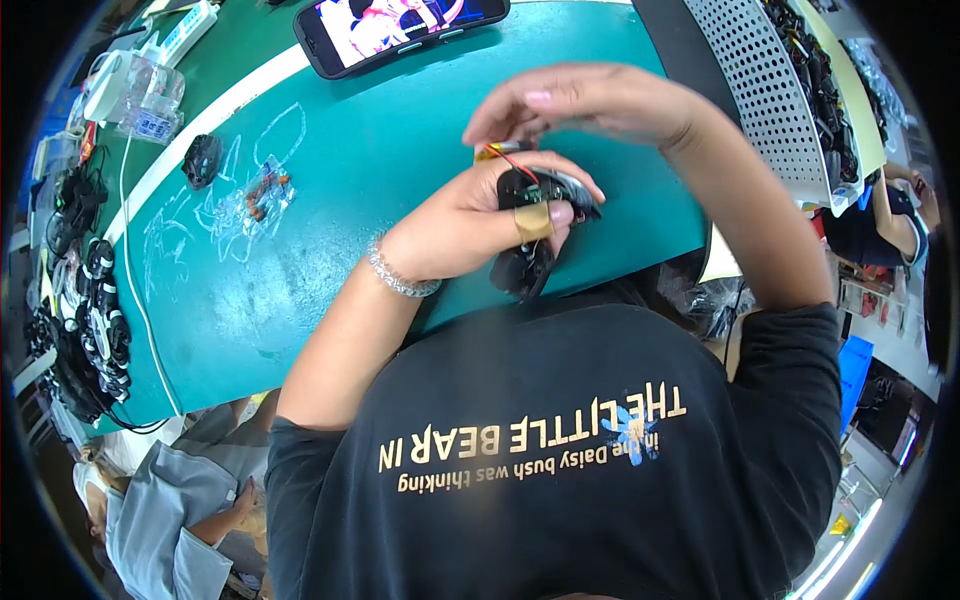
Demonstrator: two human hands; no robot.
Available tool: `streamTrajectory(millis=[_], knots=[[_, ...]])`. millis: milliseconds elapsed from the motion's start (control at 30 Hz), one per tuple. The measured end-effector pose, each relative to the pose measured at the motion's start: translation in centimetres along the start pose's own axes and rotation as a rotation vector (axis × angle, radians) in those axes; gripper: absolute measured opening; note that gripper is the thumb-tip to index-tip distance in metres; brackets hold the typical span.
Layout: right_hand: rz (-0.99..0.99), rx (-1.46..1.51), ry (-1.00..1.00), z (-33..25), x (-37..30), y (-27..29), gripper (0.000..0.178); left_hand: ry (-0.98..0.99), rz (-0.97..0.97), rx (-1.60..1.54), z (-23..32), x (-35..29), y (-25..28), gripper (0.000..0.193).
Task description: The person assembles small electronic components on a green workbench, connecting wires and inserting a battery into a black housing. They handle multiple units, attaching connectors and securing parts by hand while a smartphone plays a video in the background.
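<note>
My left hand [470,215], with a clear coiled bracelet at the wrist, holds a black opened electronic device [519,192]. Its thumb, wrapped in a tan band, presses across the device. A green circuit board and red and black wires show inside the casing. At the far end is a small silver and yellow battery-like part [503,150], partly hidden by fingers. A black rounded part [522,270] hangs below the thumb. My right hand [580,100] arches just above the battery-like part, slightly blurred, its thumb apart from the bent fingers. Whether its fingertips touch that part is unclear.
A phone [400,35] stands at the far edge of the green table [370,190]. Left are a black shell-like part [202,161], a clear bag of small brown parts [265,197] and bundled black items [100,320]. A perforated white bin [765,90] stands right. Other people sit nearby.
</note>
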State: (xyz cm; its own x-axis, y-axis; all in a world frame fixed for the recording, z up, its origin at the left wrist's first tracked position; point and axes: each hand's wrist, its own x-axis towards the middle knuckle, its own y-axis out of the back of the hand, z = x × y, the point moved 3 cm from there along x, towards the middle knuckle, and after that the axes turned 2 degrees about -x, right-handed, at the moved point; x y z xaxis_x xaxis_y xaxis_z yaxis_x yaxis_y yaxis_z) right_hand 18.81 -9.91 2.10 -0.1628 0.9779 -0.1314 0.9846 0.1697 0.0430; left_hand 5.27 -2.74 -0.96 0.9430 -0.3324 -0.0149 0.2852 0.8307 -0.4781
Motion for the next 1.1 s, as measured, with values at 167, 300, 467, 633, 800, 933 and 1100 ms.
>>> streamTrajectory(millis=[167,300,467,633,800,933,1100], knots=[[-0.104,0.26,-0.048,2.7,-0.8,-2.0,0.041,-0.003,-0.154,-0.06,-0.2,-0.2,-0.7,0.028],[-0.062,0.284,-0.057,2.6,-1.7,-1.7,0.033,0.084,-0.189,-0.055,-0.2,-0.2,-0.7,0.028],[0.139,0.223,0.048,-0.5,-2.3,-1.2,0.027,0.152,-0.111,-0.088,-0.6,-0.3,-0.2,0.028],[0.235,0.267,0.182,-1.5,-2.8,-1.4,0.026,0.185,-0.054,-0.078,-0.3,0.1,-0.1,0.029],[0.188,0.338,0.213,-1.1,-3.1,-1.4,0.025,0.198,-0.035,-0.099,-0.3,0.1,0.0,0.03],[0.399,0.114,0.182,-1.9,-3.1,-2.3,0.026,0.229,-0.087,-0.216,-0.4,0.0,0.0,0.027],[0.568,-0.116,0.047,-4.3,-4.3,-3.1,0.031,0.121,-0.068,-0.198,-1.1,0.1,0.0,0.022]])
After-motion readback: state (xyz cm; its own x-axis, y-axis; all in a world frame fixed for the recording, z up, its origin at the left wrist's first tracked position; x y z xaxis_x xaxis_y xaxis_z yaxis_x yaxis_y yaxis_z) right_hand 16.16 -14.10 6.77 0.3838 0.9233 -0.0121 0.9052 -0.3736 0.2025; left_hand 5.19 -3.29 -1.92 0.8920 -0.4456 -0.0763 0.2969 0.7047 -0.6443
